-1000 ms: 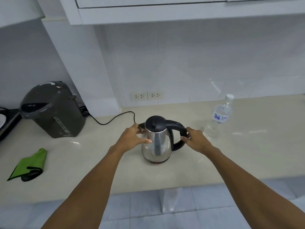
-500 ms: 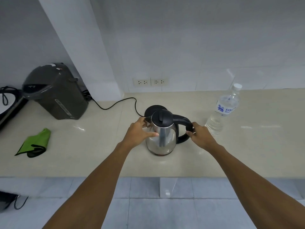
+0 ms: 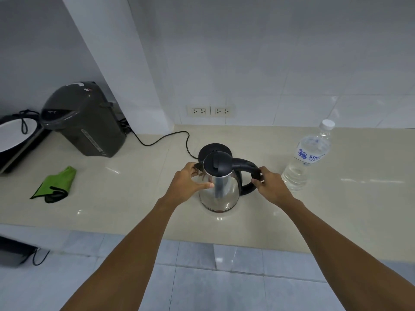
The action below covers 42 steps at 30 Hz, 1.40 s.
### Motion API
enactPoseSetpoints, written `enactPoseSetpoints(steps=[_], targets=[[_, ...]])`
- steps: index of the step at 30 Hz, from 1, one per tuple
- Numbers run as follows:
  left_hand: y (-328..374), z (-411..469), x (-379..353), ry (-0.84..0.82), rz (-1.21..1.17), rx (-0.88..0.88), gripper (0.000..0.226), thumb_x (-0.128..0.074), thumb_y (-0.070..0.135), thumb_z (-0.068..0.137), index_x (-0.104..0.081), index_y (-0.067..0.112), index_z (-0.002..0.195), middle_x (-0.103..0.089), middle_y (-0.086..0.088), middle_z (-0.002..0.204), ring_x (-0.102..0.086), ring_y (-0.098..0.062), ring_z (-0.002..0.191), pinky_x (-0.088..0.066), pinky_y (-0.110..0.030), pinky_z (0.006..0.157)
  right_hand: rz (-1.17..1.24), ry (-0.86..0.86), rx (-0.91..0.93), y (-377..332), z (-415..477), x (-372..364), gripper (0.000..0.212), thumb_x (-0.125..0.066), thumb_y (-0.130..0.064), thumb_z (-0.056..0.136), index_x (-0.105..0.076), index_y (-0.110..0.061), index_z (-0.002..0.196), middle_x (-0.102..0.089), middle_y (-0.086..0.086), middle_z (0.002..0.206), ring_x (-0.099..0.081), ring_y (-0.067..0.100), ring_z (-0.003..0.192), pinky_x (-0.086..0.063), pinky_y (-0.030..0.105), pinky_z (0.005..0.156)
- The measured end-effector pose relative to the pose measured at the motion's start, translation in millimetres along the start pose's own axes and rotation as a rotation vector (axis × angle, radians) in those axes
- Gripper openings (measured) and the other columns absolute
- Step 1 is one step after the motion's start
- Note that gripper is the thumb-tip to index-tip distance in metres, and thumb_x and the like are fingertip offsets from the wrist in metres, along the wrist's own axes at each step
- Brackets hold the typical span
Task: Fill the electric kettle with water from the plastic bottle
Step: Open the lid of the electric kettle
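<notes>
We reach forward with both forearms stretched out over the front edge of the desk [image 3: 125,205], converging on the electric kettle [image 3: 219,187] from either side. Our left hand [image 3: 186,187] is cupped against the kettle's steel body just under the spout, thumb laid across the near side and fingers wrapped behind, partly open around the curve. Our right hand [image 3: 270,187] is curled closed around the outer bend of the black handle [image 3: 249,173], fingertips pressed on it.

Compared with half a second ago, the kettle sits clear of its round black base [image 3: 214,150], which now shows more fully just behind the closed lid [image 3: 216,164]; the kettle stands nearer to us on the desk, upright. Our grips look the same as before, and the view has dipped a little, showing more of the tiled floor [image 3: 202,288] below.

The plastic bottle [image 3: 308,157] stands upright to the right of the kettle, near our right hand but not touched, its white cap on and its lower part holding water. A black cord [image 3: 166,140] runs from the base toward the dark hot-water dispenser [image 3: 85,120] at the left. A green cloth [image 3: 55,184] lies folded on the desk in front of that dispenser. Two wall sockets [image 3: 210,111] sit just above the desk's back edge.
</notes>
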<state>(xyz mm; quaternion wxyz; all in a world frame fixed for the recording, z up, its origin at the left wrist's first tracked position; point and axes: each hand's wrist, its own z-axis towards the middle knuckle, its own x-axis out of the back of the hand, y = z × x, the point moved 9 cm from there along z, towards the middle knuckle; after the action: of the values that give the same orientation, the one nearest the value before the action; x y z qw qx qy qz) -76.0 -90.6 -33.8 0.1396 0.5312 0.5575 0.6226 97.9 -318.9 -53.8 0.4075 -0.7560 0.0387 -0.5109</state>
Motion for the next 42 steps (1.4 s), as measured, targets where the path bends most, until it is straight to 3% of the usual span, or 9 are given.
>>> enactPoseSetpoints(steps=[10, 13, 18, 23, 26, 29, 42], targets=[[4, -3, -1, -0.021, 0.061, -0.018, 0.08, -0.095, 0.041, 0.071, -0.053, 0.023, 0.137, -0.066, 0.007, 0.128, -0.059, -0.011, 0.126, -0.045, -0.023, 0.095, -0.051, -0.074, -0.071, -10, -6, -5, 0.035, -0.056, -0.024, 0.101, -0.049, -0.004, 0.128, -0.062, 0.012, 0.102, -0.056, 0.024, 0.086, -0.044, 0.031, 0.076], [7, -5, 0, -0.026, 0.083, -0.036, 0.082, -0.094, 0.039, 0.073, -0.05, 0.022, 0.14, -0.064, 0.003, 0.134, -0.057, -0.015, 0.129, -0.046, -0.027, 0.098, -0.117, -0.108, -0.121, -15, -6, -1, 0.034, -0.053, -0.021, 0.099, -0.048, -0.004, 0.128, -0.063, 0.017, 0.114, -0.059, 0.029, 0.091, -0.049, 0.037, 0.079], [7, -5, 11, -0.017, 0.099, -0.026, 0.096, -0.094, 0.04, 0.073, -0.042, 0.018, 0.15, -0.057, -0.004, 0.145, -0.053, -0.022, 0.136, -0.049, -0.039, 0.107, -0.195, 0.076, -0.125, -56, -7, 33, 0.043, -0.049, -0.015, 0.094, -0.048, -0.004, 0.135, -0.059, 0.018, 0.125, -0.059, 0.036, 0.111, -0.049, 0.042, 0.086], [-4, -5, 19, -0.031, 0.113, 0.012, 0.104, -0.093, 0.048, 0.071, -0.038, 0.019, 0.155, -0.056, -0.006, 0.148, -0.054, -0.027, 0.134, -0.048, -0.046, 0.109, -0.326, 0.194, 0.031, -129, -10, 31, 0.045, -0.049, -0.039, 0.097, -0.053, -0.011, 0.132, -0.058, 0.012, 0.128, -0.055, 0.034, 0.118, -0.049, 0.046, 0.09], [-7, -7, 18, -0.05, 0.111, -0.012, 0.1, -0.091, 0.043, 0.075, -0.038, 0.02, 0.156, -0.056, -0.005, 0.147, -0.054, -0.027, 0.134, -0.049, -0.046, 0.108, -0.492, 0.179, 0.091, -162, -11, 12, 0.052, -0.05, -0.052, 0.096, -0.054, -0.013, 0.13, -0.06, 0.009, 0.126, -0.053, 0.033, 0.119, -0.049, 0.043, 0.085], [-7, -8, 16, -0.07, 0.114, -0.042, 0.1, -0.089, 0.041, 0.078, -0.034, 0.021, 0.159, -0.054, -0.003, 0.147, -0.053, -0.026, 0.134, -0.049, -0.047, 0.108, -0.584, 0.137, 0.038, -170, -7, -6, 0.055, -0.052, -0.055, 0.093, -0.054, -0.012, 0.127, -0.061, 0.01, 0.122, -0.051, 0.033, 0.118, -0.048, 0.041, 0.083], [1, 3, 8, -0.083, 0.14, -0.109, 0.098, -0.085, 0.047, 0.079, -0.035, 0.02, 0.158, -0.056, -0.002, 0.146, -0.055, -0.026, 0.134, -0.049, -0.048, 0.108, -0.485, 0.189, -0.021, -171, -1, -7, 0.04, -0.064, -0.039, 0.087, -0.06, -0.007, 0.11, -0.065, 0.012, 0.105, -0.06, 0.031, 0.1, -0.044, 0.034, 0.071]])
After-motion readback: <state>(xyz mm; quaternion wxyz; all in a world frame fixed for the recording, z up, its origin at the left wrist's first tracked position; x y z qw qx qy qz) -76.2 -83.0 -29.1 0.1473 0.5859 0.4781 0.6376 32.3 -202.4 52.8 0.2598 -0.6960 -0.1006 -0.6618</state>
